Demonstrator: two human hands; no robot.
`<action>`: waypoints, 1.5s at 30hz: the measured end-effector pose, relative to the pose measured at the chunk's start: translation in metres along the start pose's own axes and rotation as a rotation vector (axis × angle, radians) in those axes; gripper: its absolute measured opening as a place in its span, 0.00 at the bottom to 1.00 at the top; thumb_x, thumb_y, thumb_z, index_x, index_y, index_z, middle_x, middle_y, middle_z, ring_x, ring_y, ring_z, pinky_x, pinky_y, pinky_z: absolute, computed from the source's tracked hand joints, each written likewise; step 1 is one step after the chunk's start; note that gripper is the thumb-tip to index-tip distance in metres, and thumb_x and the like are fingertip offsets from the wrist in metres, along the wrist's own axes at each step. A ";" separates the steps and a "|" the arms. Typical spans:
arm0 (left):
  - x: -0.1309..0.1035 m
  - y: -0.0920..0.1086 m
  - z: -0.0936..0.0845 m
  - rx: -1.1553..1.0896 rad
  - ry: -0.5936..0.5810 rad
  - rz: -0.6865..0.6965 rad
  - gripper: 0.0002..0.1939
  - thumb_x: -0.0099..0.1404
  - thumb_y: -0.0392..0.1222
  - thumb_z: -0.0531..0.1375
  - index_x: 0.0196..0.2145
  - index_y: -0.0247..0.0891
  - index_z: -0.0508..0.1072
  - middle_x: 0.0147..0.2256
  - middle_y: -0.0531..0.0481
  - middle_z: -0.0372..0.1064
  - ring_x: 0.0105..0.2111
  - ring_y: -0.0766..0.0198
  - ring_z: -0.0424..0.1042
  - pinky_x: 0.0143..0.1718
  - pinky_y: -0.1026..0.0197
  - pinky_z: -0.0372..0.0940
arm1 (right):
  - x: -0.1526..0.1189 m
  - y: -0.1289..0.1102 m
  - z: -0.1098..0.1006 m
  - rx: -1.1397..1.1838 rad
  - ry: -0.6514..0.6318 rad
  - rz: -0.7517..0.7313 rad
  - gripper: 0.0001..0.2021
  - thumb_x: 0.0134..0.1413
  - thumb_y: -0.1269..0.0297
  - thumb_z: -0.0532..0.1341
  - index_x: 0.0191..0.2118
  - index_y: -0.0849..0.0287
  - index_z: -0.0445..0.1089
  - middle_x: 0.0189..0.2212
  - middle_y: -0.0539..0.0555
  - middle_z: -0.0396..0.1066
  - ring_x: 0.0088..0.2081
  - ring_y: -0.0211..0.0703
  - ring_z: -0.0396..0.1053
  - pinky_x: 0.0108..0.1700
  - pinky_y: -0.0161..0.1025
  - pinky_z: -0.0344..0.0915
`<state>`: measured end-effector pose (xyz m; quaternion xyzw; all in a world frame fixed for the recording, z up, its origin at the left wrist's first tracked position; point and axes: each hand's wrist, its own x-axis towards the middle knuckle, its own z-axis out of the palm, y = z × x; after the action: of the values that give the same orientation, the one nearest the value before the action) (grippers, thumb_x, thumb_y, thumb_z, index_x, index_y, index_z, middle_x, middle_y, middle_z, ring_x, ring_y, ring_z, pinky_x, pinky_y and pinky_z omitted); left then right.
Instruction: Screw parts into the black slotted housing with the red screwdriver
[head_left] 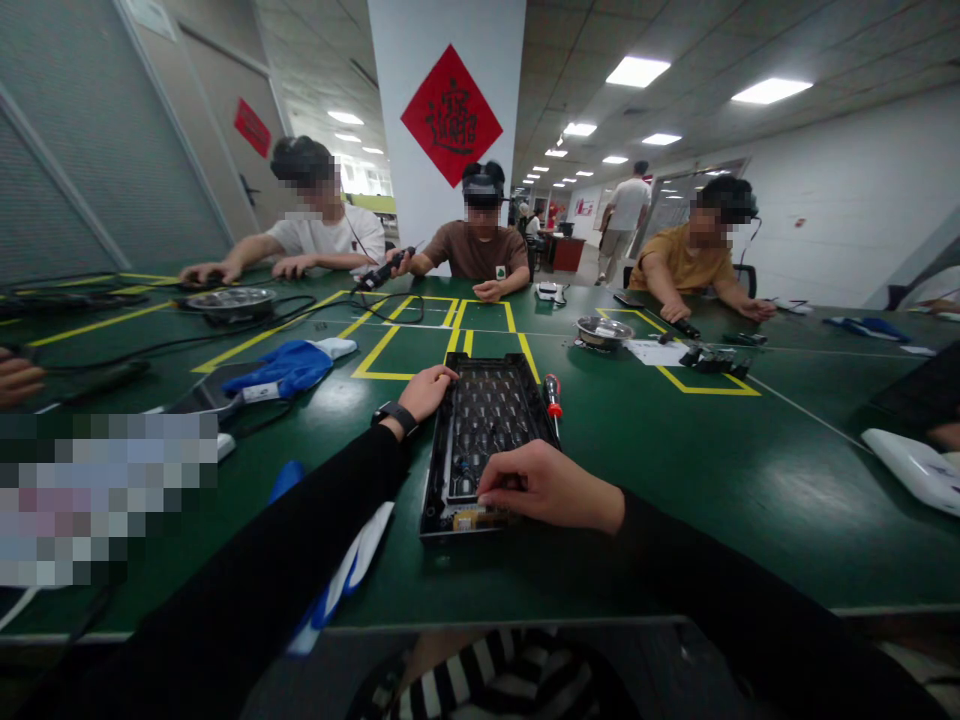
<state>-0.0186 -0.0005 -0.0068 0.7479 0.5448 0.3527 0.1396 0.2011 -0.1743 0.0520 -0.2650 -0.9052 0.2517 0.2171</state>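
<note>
A long black case [436, 470] lies on the green table, with rows of small metallic pieces [487, 405] in its upper part and a yellowish part [469, 519] at the near end. My left hand [427, 392], a dark band on its wrist, rests against the case's far left edge, its fingertips on the rim. Over the near right part of the case is my right hand [546, 484], thumb and fingers pressed together; what they pinch, if anything, is too small to tell. Right beside the case lies a red and black screwdriver [553, 394].
Blue and white gloves [289, 368] and cables lie to the left; another glove [346, 575] is under my left forearm. Metal bowls [602, 332] stand farther back. Several people sit around the table. A white device [919, 468] sits at the right.
</note>
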 end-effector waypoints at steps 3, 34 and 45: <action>0.000 -0.001 0.000 0.002 0.001 0.010 0.18 0.57 0.39 0.45 0.36 0.37 0.73 0.37 0.49 0.71 0.38 0.61 0.67 0.41 0.61 0.60 | 0.000 0.000 0.001 0.007 0.007 0.003 0.09 0.53 0.61 0.58 0.35 0.62 0.70 0.26 0.50 0.70 0.26 0.32 0.64 0.30 0.30 0.58; 0.000 0.002 0.000 0.005 -0.007 -0.012 0.18 0.57 0.38 0.45 0.37 0.37 0.73 0.39 0.50 0.71 0.39 0.62 0.67 0.43 0.62 0.60 | 0.001 0.001 0.001 0.006 0.011 0.011 0.09 0.53 0.62 0.58 0.35 0.62 0.70 0.27 0.51 0.70 0.28 0.33 0.65 0.31 0.30 0.59; 0.000 -0.002 0.001 -0.006 0.005 0.005 0.18 0.57 0.38 0.45 0.36 0.37 0.73 0.38 0.49 0.71 0.39 0.62 0.67 0.42 0.62 0.60 | 0.000 0.000 0.000 0.015 0.013 0.025 0.09 0.53 0.62 0.57 0.35 0.62 0.70 0.28 0.51 0.70 0.28 0.33 0.65 0.32 0.30 0.59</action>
<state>-0.0190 0.0002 -0.0085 0.7478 0.5424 0.3565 0.1394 0.2009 -0.1745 0.0516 -0.2761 -0.8985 0.2593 0.2219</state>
